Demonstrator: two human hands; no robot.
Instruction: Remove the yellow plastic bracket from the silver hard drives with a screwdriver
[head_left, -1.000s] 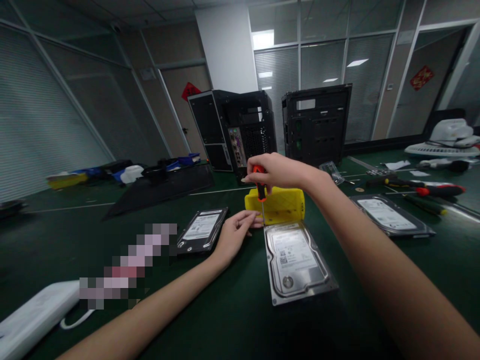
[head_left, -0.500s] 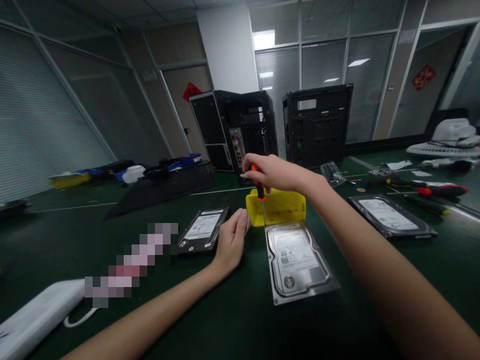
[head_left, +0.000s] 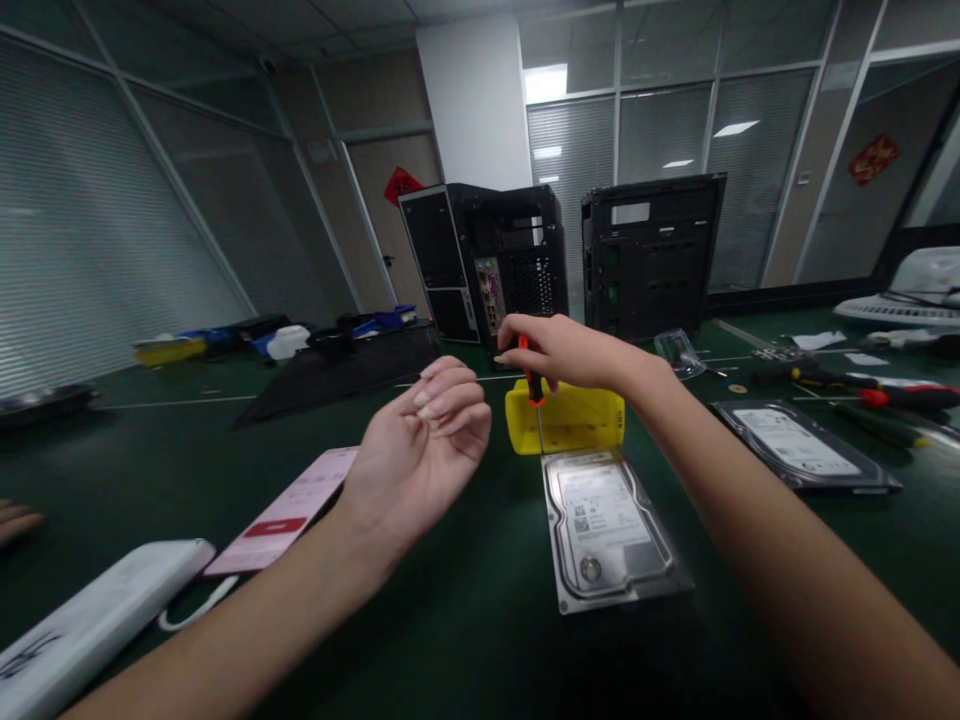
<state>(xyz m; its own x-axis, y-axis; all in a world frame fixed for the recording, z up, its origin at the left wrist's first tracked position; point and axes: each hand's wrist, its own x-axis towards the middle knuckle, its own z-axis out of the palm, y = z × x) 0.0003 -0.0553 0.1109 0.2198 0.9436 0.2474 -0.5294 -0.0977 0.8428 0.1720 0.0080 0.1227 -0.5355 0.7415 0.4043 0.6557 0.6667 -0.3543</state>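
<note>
Grips the screwdriver [head_left: 535, 388] upright by its handle in the right hand [head_left: 536, 355], at the far left corner of the silver hard drive [head_left: 611, 530]; tip contact hard to tell. Holds the left hand [head_left: 427, 455] curled, left of the drive; contents impossible to tell. Has open bench [head_left: 487, 625] along the drive's near edge, yellow tray [head_left: 581, 420] just past its far one. Further left, leaves phone [head_left: 296, 500] partly covered.

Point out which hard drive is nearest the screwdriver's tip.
The central hard drive: the screwdriver in the right hand stands at its far left corner. The other visible drive lies well off to the right.
</note>
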